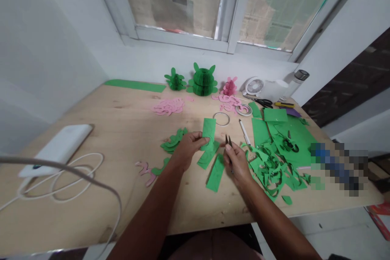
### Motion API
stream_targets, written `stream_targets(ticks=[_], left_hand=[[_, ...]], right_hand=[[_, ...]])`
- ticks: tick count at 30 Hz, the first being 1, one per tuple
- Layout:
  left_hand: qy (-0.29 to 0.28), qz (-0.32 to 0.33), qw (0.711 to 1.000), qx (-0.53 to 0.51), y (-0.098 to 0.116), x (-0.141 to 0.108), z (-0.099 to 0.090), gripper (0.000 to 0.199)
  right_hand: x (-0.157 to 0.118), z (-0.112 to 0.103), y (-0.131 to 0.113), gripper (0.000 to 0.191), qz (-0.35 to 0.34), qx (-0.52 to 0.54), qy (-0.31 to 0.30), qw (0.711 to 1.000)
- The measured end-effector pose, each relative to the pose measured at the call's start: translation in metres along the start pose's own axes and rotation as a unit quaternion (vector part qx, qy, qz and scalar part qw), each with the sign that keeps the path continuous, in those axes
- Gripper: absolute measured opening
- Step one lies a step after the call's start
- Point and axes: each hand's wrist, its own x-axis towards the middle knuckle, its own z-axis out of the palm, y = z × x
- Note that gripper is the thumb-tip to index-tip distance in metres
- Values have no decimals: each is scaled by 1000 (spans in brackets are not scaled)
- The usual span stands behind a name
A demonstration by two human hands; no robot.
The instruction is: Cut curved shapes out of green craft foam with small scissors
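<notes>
In from the worktop [79,219]'s front edge, the fingers of the left hand [190,148] pinch a green paper strip [209,127]; the right hand [237,160] grips scissors [228,142], blades parted. Green scraps [271,170] lie toward the right edge.

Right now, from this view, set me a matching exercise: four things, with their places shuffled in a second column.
Things:
1. A green paper strip
2. The nearer scissors
3. The small white fan
4. The flat white device

Places:
A. At the back, beside the pink paper figure
B. Pinched in the left hand
C. At the left of the table
D. In the right hand

Pairs: 1-B, 2-D, 3-A, 4-C
</notes>
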Motion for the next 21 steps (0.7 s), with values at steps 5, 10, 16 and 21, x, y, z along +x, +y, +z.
stream_targets(ticks=[5, 10, 16, 21], left_hand=[[-54, -2, 998, 29, 5, -8, 14, 26], [-67, -5, 997, 45, 11, -20, 20, 26], [-28, -9, 999, 18, 7, -41, 11, 19], [38, -32, 996, -78, -2, -60, 5, 17]], right_hand=[[-1, -1, -9, 44, -8, -1, -1, 1000], [-6, -2, -15, 35, -30, -36, 10, 999], [-14, 1, -21, 27, -44, -101, -40, 993], [-22, 3, -18, 24, -44, -127, -123, 983]])
